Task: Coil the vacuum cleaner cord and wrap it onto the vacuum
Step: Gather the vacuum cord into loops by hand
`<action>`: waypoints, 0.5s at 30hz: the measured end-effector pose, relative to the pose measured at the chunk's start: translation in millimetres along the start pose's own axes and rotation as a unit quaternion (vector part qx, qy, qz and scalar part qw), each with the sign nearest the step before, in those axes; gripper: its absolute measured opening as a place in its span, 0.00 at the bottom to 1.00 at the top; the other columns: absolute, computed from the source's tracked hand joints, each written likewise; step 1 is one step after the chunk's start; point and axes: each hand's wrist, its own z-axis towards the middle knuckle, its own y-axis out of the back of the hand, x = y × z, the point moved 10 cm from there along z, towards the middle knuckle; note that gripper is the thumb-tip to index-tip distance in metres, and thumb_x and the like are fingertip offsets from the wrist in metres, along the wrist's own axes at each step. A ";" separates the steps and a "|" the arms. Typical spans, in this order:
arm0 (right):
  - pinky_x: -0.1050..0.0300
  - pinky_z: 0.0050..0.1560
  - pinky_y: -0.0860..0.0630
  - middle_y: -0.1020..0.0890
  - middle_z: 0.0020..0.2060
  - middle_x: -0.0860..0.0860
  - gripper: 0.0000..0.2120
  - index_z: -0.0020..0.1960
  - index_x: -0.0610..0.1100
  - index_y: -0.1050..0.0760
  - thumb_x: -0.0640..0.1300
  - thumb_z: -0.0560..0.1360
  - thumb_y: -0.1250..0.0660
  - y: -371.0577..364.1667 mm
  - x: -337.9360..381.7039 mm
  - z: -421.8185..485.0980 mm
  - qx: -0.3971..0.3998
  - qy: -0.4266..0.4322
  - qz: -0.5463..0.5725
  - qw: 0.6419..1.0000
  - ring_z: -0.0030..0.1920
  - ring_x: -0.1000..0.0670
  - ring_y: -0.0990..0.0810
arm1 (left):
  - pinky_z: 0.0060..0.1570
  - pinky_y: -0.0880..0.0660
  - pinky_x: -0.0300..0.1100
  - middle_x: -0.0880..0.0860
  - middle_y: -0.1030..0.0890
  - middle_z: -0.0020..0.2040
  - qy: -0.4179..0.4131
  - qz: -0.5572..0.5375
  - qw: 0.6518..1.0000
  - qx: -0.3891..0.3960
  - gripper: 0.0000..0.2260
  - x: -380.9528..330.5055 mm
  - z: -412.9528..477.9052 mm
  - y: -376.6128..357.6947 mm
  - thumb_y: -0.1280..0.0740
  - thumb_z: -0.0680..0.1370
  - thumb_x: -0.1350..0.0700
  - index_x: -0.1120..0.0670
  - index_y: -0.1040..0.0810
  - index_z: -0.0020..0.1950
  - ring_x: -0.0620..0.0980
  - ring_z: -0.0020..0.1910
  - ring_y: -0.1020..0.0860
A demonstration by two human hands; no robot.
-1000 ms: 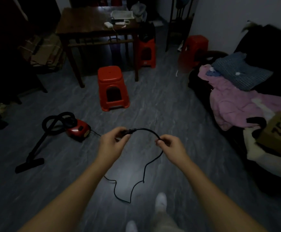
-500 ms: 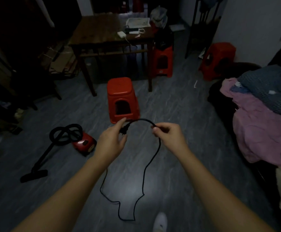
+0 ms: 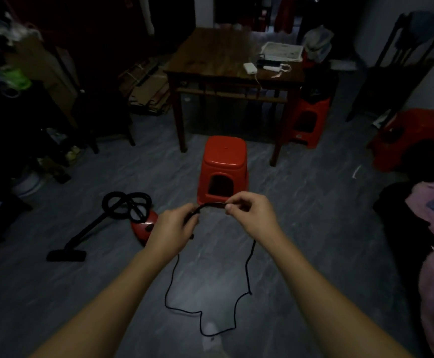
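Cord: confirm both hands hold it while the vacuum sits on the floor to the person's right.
Not quite. The head view shows the vacuum on the floor to the person's left, not right. The left hand and right hand do both hold the cord.

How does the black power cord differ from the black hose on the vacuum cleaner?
The cord is thin; the hose is much thicker. The cord hangs loose from the left hand and the right hand and lies in a wavy loop on the floor; the hose sits coiled in loops over the red vacuum. Both are black and flexible.
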 end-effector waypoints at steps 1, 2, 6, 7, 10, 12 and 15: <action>0.68 0.42 0.24 0.16 0.37 0.56 0.03 0.43 0.48 0.17 0.41 0.73 0.25 -6.2 -0.3 15.1 0.009 0.000 -0.003 1.000 0.39 0.58 0.19 | 0.36 0.19 0.42 0.44 0.18 0.38 0.021 -0.026 0.999 -0.009 0.07 9.7 9.5 2.2 0.34 0.80 0.58 0.45 0.24 0.48 0.41 0.35 0.18; 0.69 0.42 0.24 0.16 0.37 0.56 0.02 0.44 0.49 0.17 0.42 0.73 0.26 -11.7 -0.6 30.2 0.016 0.001 -0.008 1.000 0.40 0.59 0.19 | 0.36 0.19 0.42 0.44 0.17 0.39 0.036 -0.048 0.998 -0.020 0.07 17.6 19.3 4.9 0.35 0.81 0.59 0.46 0.24 0.48 0.41 0.36 0.18; 0.71 0.45 0.26 0.16 0.42 0.58 0.03 0.48 0.48 0.16 0.45 0.75 0.27 -34.1 -7.9 86.4 0.043 0.013 -0.034 0.998 0.45 0.61 0.18 | 0.37 0.19 0.40 0.45 0.17 0.41 0.066 -0.093 0.991 -0.072 0.07 36.0 56.3 22.4 0.36 0.81 0.60 0.48 0.25 0.50 0.41 0.36 0.18; 0.71 0.46 0.27 0.16 0.43 0.59 0.04 0.49 0.48 0.16 0.46 0.75 0.28 -40.8 -12.6 98.0 0.056 0.012 -0.038 0.998 0.45 0.61 0.19 | 0.37 0.20 0.38 0.45 0.16 0.42 0.075 -0.100 0.988 -0.088 0.07 40.5 62.9 28.1 0.36 0.81 0.61 0.48 0.24 0.50 0.41 0.37 0.18; 0.64 0.46 0.25 0.15 0.43 0.57 0.04 0.49 0.48 0.17 0.46 0.76 0.29 -63.7 -33.7 128.3 0.110 0.003 -0.056 0.992 0.45 0.57 0.17 | 0.39 0.21 0.33 0.49 0.16 0.43 0.124 -0.143 0.972 -0.138 0.06 61.9 77.8 43.3 0.37 0.82 0.63 0.53 0.23 0.51 0.42 0.40 0.17; 0.60 0.49 0.24 0.15 0.44 0.54 0.05 0.49 0.46 0.17 0.45 0.76 0.30 -77.4 -47.8 147.5 0.144 0.004 -0.066 0.987 0.47 0.54 0.17 | 0.39 0.21 0.33 0.54 0.16 0.44 0.172 -0.179 0.954 -0.168 0.05 78.9 84.2 49.1 0.38 0.82 0.64 0.58 0.24 0.53 0.47 0.40 0.17; 0.58 0.50 0.23 0.14 0.44 0.53 0.06 0.49 0.45 0.16 0.45 0.77 0.31 -97.1 -60.8 174.9 0.194 0.011 -0.074 0.978 0.47 0.55 0.17 | 0.36 0.25 0.27 0.55 0.17 0.44 0.218 -0.167 0.942 -0.195 0.04 93.5 88.7 49.6 0.38 0.82 0.66 0.62 0.24 0.53 0.41 0.39 0.18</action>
